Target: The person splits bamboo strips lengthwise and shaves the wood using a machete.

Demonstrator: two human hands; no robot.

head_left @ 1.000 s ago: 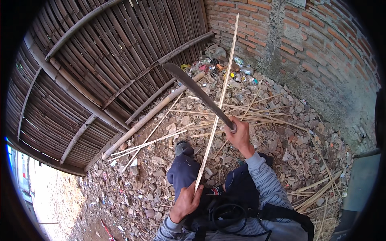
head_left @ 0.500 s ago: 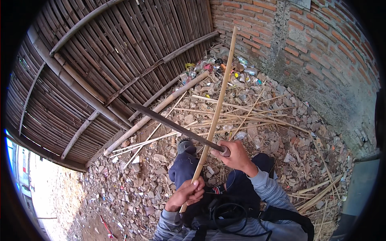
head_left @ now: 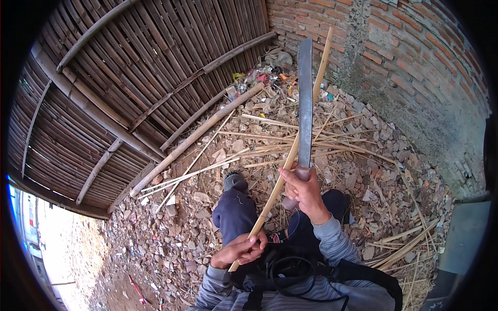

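Observation:
My left hand is closed around the lower end of a long pale bamboo strip, which slants up and away to the right. My right hand grips the wooden handle of a machete. Its long, dark grey blade points away from me, almost upright in the picture, with the flat side showing. The blade passes in front of part of the strip and hides it. My right thumb and fingertips are close beside the strip; whether they touch it I cannot tell.
Cut bamboo strips lie across rubble ahead, with another bundle at lower right. A bamboo pole lies along the slatted bamboo wall. Beyond stands a brick wall. A thin red object lies lower left.
My right hand has swung the machete from pointing left across the strip to pointing away from me. The strip's far end has shifted right; my left hand still holds its lower end.

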